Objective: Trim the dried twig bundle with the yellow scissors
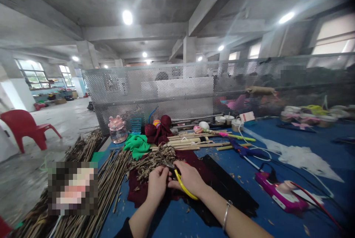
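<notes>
My right hand [190,179] is closed around yellow-handled scissors [183,187], whose short metal blades point up and left. Just left of the blades, my left hand [158,183] is closed, thumb against fingers. What it pinches is too small to make out. Beyond both hands lies a heap of dried plant heads [154,158] with thin stems, close to the blade tips. Under them spreads a dark red cloth [135,190], partly covered by my forearms. A bundle of long dry stalks [95,193] runs along the left side.
A glue gun [246,151] and a purple power strip [280,193] with cords lie at right on the blue table [241,182]. Behind are bamboo sticks [191,143], green cloth [137,145], a pink-lidded jar [118,130] and a perforated metal partition [124,82]. A red chair [23,128] stands left.
</notes>
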Demonstrator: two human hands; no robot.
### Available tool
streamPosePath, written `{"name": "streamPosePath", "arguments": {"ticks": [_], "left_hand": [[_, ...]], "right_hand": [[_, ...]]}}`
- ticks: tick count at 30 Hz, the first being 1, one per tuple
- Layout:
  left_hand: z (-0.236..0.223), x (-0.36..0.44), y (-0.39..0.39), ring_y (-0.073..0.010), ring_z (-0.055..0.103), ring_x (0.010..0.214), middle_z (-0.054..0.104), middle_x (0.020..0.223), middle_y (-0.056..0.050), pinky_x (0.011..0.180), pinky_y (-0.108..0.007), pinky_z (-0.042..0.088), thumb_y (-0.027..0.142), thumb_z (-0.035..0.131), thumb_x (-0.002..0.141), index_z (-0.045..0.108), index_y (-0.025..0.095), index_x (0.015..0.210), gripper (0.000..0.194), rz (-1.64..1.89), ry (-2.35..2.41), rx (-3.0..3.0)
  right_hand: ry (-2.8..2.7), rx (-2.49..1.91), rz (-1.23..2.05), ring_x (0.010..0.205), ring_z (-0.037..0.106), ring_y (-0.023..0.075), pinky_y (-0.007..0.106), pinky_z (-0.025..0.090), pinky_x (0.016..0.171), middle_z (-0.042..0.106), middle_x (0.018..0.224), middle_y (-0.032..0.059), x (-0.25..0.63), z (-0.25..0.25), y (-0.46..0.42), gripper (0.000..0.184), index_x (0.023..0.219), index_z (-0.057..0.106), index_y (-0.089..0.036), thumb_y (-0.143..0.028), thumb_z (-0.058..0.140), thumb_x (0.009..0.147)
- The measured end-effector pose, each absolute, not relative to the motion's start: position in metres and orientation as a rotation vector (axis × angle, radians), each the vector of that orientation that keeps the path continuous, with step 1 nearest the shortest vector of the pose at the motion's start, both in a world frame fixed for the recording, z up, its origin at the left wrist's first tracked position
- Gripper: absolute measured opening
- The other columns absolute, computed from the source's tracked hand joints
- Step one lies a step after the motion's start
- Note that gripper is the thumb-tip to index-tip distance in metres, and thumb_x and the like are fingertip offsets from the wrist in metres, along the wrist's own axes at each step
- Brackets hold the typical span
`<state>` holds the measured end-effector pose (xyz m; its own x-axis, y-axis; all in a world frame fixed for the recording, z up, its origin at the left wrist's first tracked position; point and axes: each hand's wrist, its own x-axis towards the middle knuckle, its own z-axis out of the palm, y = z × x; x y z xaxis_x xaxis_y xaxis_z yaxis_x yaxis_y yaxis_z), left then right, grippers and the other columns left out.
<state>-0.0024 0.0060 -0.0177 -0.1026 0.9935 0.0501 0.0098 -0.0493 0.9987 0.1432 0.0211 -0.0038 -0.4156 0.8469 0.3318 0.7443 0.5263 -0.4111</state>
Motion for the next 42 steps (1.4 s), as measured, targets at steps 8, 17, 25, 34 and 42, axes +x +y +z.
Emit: {"name": "streamPosePath", "arguments": {"ticks": [8, 17, 25, 34, 42], "left_hand": [[-0.018, -0.005, 0.006, -0.0120, 0.050, 0.051, 0.058, 0.056, -0.002, 0.049, -0.022, 0.037, 0.043, 0.052, 0.072, 0.059, 0.014, 0.061, 0.032, 1.317, 1.311, 1.323], [-0.013, -0.004, 0.002, -0.0115, 0.049, 0.048, 0.059, 0.055, -0.002, 0.048, -0.022, 0.037, 0.045, 0.054, 0.070, 0.060, 0.013, 0.062, 0.033, 1.298, 1.306, 1.296], [-0.012, -0.008, 0.002, -0.0111, 0.049, 0.052, 0.060, 0.059, -0.002, 0.050, -0.021, 0.037, 0.042, 0.052, 0.074, 0.061, 0.013, 0.066, 0.032, 1.316, 1.300, 1.355], [-0.015, -0.005, 0.006, -0.0110, 0.053, 0.058, 0.061, 0.067, -0.002, 0.057, -0.022, 0.042, 0.037, 0.060, 0.067, 0.063, 0.013, 0.079, 0.027, 1.411, 1.188, 1.143], [-0.015, -0.004, 0.007, -0.0101, 0.052, 0.051, 0.059, 0.058, -0.001, 0.052, -0.022, 0.042, 0.037, 0.064, 0.061, 0.061, 0.011, 0.065, 0.026, 1.371, 1.196, 1.017]], "right_hand": [[-2.250, -1.270, 0.323, 0.084, 0.055, 0.0203, 0.029, 0.040, 0.073, 0.059, 0.089, 0.0055, 0.140, -0.007, 0.022, 0.047, 0.097, 0.052, -0.020, -0.055, 0.062, 0.067], [-2.268, -1.285, 0.273, 0.081, 0.054, 0.0199, 0.028, 0.039, 0.071, 0.057, 0.089, 0.0062, 0.138, -0.005, 0.019, 0.054, 0.098, 0.051, -0.019, -0.059, 0.062, 0.064], [-2.274, -1.317, 0.307, 0.071, 0.058, 0.0172, 0.023, 0.033, 0.059, 0.062, 0.079, 0.0029, 0.138, 0.003, 0.017, 0.044, 0.088, 0.052, -0.021, -0.061, 0.056, 0.069], [-2.254, -1.388, 0.262, 0.077, 0.060, 0.0196, 0.024, 0.034, 0.060, 0.063, 0.084, 0.0047, 0.141, 0.002, 0.020, 0.047, 0.095, 0.052, -0.021, -0.061, 0.055, 0.070], [-2.296, -1.303, 0.215, 0.090, 0.054, 0.0220, 0.030, 0.039, 0.075, 0.058, 0.095, 0.0083, 0.140, -0.006, 0.023, 0.059, 0.105, 0.050, -0.019, -0.059, 0.062, 0.064]]}}
